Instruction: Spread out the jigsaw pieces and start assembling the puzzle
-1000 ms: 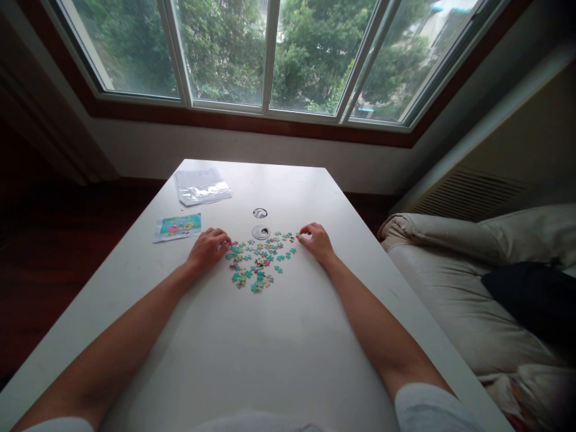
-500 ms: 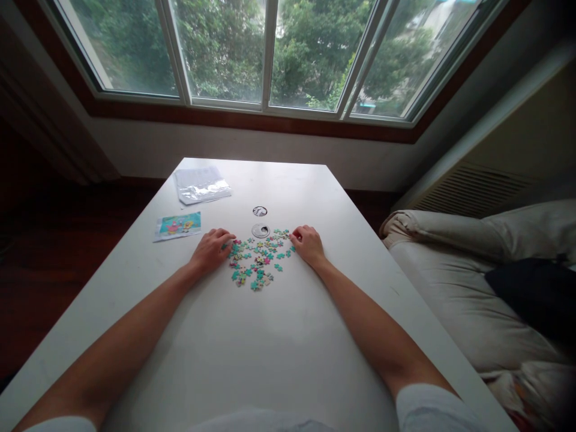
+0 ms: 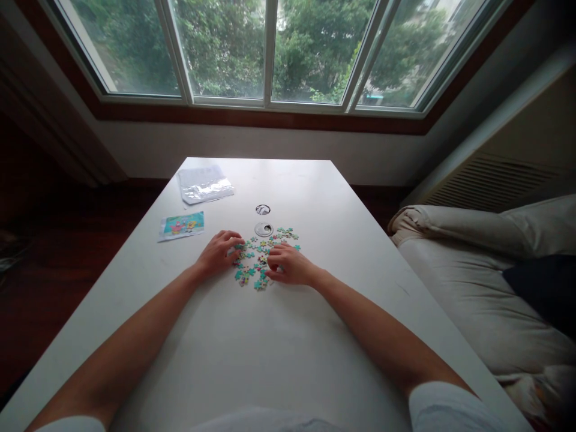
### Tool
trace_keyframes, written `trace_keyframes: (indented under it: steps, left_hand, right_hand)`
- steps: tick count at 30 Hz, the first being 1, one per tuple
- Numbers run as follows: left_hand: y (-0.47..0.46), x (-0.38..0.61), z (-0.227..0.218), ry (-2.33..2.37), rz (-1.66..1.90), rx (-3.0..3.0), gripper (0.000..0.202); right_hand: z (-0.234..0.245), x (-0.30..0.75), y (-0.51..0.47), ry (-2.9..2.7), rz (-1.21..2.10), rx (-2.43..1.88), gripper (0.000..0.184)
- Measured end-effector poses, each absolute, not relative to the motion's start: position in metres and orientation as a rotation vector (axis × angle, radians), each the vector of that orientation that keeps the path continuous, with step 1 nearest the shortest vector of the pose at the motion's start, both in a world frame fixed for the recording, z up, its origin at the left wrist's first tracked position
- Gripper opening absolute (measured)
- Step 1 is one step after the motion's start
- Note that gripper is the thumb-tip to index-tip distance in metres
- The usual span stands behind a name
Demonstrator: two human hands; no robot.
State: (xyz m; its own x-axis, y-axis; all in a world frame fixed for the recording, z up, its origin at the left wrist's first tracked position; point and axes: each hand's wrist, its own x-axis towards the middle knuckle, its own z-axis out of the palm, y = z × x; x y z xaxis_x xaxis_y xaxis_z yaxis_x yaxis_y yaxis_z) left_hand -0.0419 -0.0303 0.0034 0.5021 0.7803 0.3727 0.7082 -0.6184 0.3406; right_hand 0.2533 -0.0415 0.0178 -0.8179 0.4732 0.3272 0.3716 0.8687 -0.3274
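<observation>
A loose heap of small jigsaw puzzle pieces (image 3: pixel 249 272), mostly teal with some pink and yellow, lies spread on the white table between my hands. My left hand (image 3: pixel 220 252) rests at the heap's left edge, fingers bent and apart from the thumb, the tips touching pieces. Over the right part of the heap is my right hand (image 3: pixel 290 264), its fingers curved down and the thumb a little apart. It covers some pieces, and no piece shows held in either hand. Several pieces lie beyond it, towards the far right of the heap.
A small cartoon picture card (image 3: pixel 181 226) lies left of the heap, with a clear plastic bag (image 3: pixel 206 184) farther back. Two round fittings (image 3: pixel 263 229) are set in the white table (image 3: pixel 252 348). A beige sofa (image 3: pixel 463 282) stands to the right; a window is ahead.
My right hand has moved left and nearer to me, from the heap's right edge onto its pieces. My left hand has shifted slightly, its fingers spreading a little. The view has tilted slightly.
</observation>
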Motion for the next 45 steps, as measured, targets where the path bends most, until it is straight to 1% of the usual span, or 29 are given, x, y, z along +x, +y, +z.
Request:
trace_keyframes:
  steps: [5,11,15,19,23,27,30,33,40,45]
  left_hand:
    - [-0.031,-0.042,0.007,1.185,0.716,2.637,0.026]
    - [-0.037,-0.038,0.019,0.988,0.618,2.648,0.015]
    - [-0.042,-0.035,0.023,0.917,0.566,2.631,0.016]
    - [-0.044,-0.032,0.026,0.894,0.505,2.625,0.010]
    - [-0.045,-0.030,0.026,0.906,0.498,2.623,0.008]
    - [-0.045,-0.027,0.023,0.928,0.513,2.619,0.007]
    - [-0.044,-0.027,0.022,0.929,0.517,2.614,0.006]
    - [-0.043,-0.027,0.020,0.928,0.512,2.611,0.006]
    - [-0.042,-0.026,0.018,0.956,0.577,2.603,0.005]
    - [-0.045,-0.025,0.021,0.956,0.564,2.621,0.007]
  right_hand:
    - [0.028,0.258,-0.046,-2.770,0.325,-0.562,0.029]
    - [0.020,0.260,-0.041,-2.750,0.262,-0.628,0.020]
    - [0.016,0.259,-0.039,-2.705,0.229,-0.646,0.014]
    - [0.015,0.258,-0.039,-2.680,0.277,-0.627,0.012]
    - [0.012,0.257,-0.038,-2.659,0.416,-0.598,0.005]
    - [0.013,0.258,-0.036,-2.561,0.558,-0.611,0.009]
    - [0.015,0.262,-0.033,-2.501,0.575,-0.676,0.016]
    - [0.016,0.266,-0.031,-2.555,0.566,-0.693,0.019]
    - [0.015,0.264,-0.036,-2.641,0.477,-0.689,0.019]
    - [0.016,0.268,-0.031,-2.567,0.500,-0.714,0.017]
